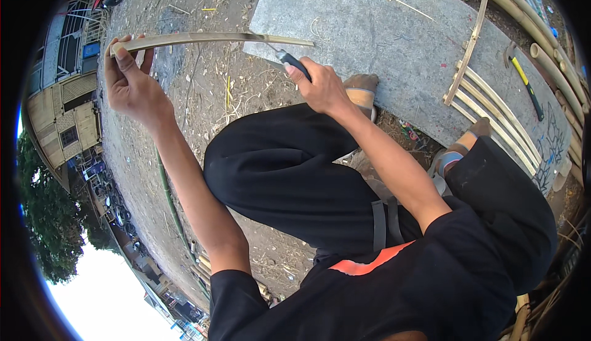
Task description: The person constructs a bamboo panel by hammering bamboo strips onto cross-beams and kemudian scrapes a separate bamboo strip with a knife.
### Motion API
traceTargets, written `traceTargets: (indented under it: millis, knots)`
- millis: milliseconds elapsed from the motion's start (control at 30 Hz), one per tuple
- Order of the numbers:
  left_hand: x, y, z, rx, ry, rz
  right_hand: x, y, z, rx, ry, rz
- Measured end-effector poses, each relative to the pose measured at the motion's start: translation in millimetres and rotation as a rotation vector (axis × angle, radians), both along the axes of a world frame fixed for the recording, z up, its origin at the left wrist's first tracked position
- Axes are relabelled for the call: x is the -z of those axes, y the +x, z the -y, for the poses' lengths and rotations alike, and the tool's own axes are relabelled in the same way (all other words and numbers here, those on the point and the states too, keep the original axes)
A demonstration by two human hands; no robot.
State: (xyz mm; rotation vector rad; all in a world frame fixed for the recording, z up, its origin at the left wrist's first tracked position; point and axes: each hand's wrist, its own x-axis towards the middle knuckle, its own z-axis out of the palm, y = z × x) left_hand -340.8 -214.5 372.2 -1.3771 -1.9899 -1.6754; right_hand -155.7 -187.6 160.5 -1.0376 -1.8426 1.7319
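Note:
A long, thin bamboo strip [203, 37] stretches from the upper left toward the grey board. My left hand [136, 88] pinches its left end between thumb and fingers. My right hand [320, 87] is wrapped round the dark handle of a knife [294, 64]. The knife's blade meets the strip near its right part, from the near side. The strip's right tip lies over the corner of the grey board [332, 15]; whether it touches the board I cannot tell.
Several pale bamboo strips [502, 110] lie on the board's right side, with another strip [471, 39] across their ends. A hammer with a yellow and black handle [527, 88] lies beside them. Thick bamboo poles [517, 2] line the far right edge. Shavings litter the dirt ground [203, 95].

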Motion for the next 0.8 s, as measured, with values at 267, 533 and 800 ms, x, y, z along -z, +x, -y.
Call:
traceTargets:
  millis: [267, 533, 800]
  knots:
    - [2.5, -0.5, -5.2, -0.024, -0.023, 0.005, 56.9, 2.0, 9.8, 0.086, -0.047, 0.153]
    - [8.4, -5.8, -12.4, -0.015, -0.035, 0.022, 96.1, 8.6, 10.0, 0.143, -0.14, 0.269]
    - [14.0, -8.2, -14.8, -0.041, -0.015, 0.045, 112.4, 11.1, 12.0, 0.189, -0.029, 0.168]
